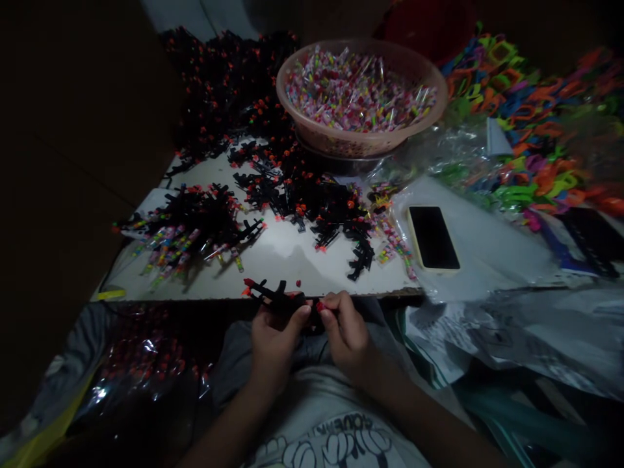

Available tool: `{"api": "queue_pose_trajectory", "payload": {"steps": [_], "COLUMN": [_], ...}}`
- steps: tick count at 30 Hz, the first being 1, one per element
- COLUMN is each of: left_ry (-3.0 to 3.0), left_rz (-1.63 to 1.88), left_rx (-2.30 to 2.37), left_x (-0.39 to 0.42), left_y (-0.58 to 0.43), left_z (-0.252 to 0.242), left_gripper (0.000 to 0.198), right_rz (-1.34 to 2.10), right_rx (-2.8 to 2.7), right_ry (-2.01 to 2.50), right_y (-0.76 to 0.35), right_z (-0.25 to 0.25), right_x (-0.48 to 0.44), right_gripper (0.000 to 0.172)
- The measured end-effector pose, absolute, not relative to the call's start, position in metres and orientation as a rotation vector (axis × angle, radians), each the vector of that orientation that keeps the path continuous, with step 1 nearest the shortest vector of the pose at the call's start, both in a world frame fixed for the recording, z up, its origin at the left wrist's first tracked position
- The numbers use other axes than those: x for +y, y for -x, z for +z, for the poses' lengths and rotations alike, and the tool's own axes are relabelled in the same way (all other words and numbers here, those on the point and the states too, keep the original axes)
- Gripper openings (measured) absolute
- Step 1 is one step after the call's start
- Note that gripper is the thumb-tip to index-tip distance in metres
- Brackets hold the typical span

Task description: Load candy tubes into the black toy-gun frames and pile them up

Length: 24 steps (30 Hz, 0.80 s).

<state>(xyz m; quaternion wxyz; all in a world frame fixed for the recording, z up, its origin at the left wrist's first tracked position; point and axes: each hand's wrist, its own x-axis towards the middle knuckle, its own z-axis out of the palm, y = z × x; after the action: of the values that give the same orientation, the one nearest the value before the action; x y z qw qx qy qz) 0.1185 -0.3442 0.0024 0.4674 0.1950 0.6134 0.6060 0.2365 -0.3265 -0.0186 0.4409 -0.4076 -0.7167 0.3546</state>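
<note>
My left hand (277,331) is closed around a black toy gun (277,296) with a red tip, held just in front of the table's near edge. Thumb and fingers of my right hand (345,328) pinch a small red piece (320,307) beside the rear end of that gun. Another small red piece (298,283) lies on the white table (292,250) just beyond my hands. Farther back is a loose heap of black toy guns (287,185) with orange tips. To the left sits a pile of guns with candy-filled tubes (170,250).
A pink basin (361,140) full of wrapped candy tubes stands at the back. A phone (433,237) lies on plastic sheeting (497,240) at right. Bright plastic pieces (536,130) are heaped behind it. A larger mound of toy guns (219,84) rises at back left.
</note>
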Motion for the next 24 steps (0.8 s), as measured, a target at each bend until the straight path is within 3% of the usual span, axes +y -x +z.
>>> {"api": "queue_pose_trajectory", "payload": {"steps": [7,11,14,19,22,24], "left_ry": [-0.438,-0.388,-0.371,-0.307,-0.321,-0.456], "left_rz": [1.495,1.426,1.390,1.404,1.392,1.389], "left_rx": [1.548,1.406,1.321,1.328,1.387,1.439], "left_x": [-0.340,-0.337,-0.336,-0.333,-0.323,-0.311], "left_y": [-0.118,-0.114,-0.111,-0.111,-0.100,-0.079], "left_z": [-0.003,-0.013,-0.022,-0.034,-0.032,-0.023], "left_gripper": [0.035,0.030,0.028,0.036,0.049,0.057], "right_rz": [0.625,0.407,0.329,0.367,0.503,0.558], "right_rx": [-1.977,-2.129,-2.209,-2.183,-2.108,-2.081], "right_ry": [1.003,1.027,1.018,1.024,1.026,1.058], "right_y": [-0.234,-0.236,-0.236,-0.228,-0.227,-0.234], "right_z": [-0.029,-0.034,-0.042,-0.051,-0.047,-0.043], "right_x": [-0.324,-0.310,-0.305,-0.304,-0.299,-0.292], "right_gripper": [0.012,0.003,0.011,0.018,0.011,0.026]}}
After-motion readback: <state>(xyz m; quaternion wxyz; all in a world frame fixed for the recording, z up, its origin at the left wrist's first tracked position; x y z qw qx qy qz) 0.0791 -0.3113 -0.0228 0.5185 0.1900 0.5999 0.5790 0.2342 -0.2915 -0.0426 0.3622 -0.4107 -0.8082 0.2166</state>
